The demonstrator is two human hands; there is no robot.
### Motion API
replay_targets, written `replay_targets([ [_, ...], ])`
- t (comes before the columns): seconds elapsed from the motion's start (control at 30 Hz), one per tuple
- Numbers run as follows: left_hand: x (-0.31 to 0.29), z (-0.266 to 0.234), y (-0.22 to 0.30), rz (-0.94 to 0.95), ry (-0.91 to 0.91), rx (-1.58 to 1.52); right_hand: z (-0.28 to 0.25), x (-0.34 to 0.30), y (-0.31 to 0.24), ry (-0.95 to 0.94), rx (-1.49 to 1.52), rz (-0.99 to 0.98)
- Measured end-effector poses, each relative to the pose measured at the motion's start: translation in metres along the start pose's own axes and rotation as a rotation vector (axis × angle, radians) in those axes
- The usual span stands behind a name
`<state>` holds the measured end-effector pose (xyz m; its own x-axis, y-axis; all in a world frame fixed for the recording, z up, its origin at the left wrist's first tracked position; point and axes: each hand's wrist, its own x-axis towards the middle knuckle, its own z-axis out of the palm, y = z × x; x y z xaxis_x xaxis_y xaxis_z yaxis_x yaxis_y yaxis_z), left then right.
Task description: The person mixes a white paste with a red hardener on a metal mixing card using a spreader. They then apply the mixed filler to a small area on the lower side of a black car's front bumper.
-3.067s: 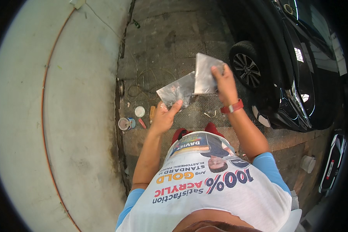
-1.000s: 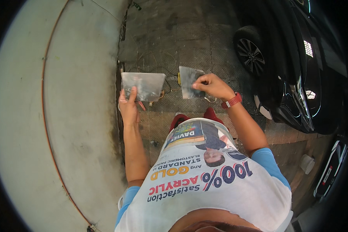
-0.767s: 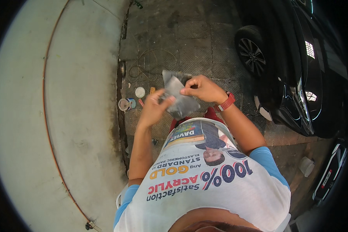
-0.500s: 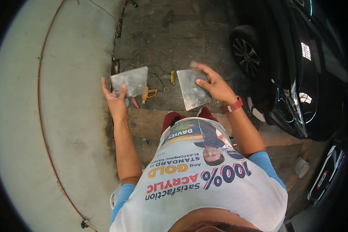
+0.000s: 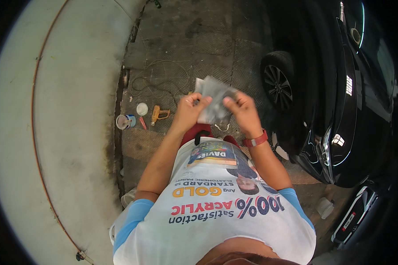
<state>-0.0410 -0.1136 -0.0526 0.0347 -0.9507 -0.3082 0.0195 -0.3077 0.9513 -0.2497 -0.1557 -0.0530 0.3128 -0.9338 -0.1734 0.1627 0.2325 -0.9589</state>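
Two flat grey, smudged plates meet in front of me, one overlapping the other and blurred by motion. The front plate covers most of the paler plate, whose edge shows at its left. My left hand is closed on the left side, fingers curled and thumb against the plates. My right hand, with a red watch on its wrist, pinches the front plate from the right. Whether the plates are metal or plastic I cannot tell.
A yellow-orange gun-shaped tool, a small red tube, a round lid and an open can are on the floor at left. A cable loops beyond. A wall borders the left, a black car the right.
Both hands have come inward from apart, bringing the two separate plates together so that they overlap. The can and the lid at left now show fully.
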Motion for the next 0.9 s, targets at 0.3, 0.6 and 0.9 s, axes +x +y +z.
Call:
replay_targets([
  [0.3,0.173,-0.05,-0.012,0.058,-0.003,-0.026,-0.024,0.154,-0.042,0.203,-0.235,-0.014],
  [0.6,0.306,-0.137,0.052,0.092,-0.078,0.076,0.061,0.345,-0.08,0.273,-0.03,-0.092],
  [0.9,0.351,-0.25,0.069,0.058,0.435,0.036,0.015,0.451,0.011,0.255,-0.5,0.067],
])
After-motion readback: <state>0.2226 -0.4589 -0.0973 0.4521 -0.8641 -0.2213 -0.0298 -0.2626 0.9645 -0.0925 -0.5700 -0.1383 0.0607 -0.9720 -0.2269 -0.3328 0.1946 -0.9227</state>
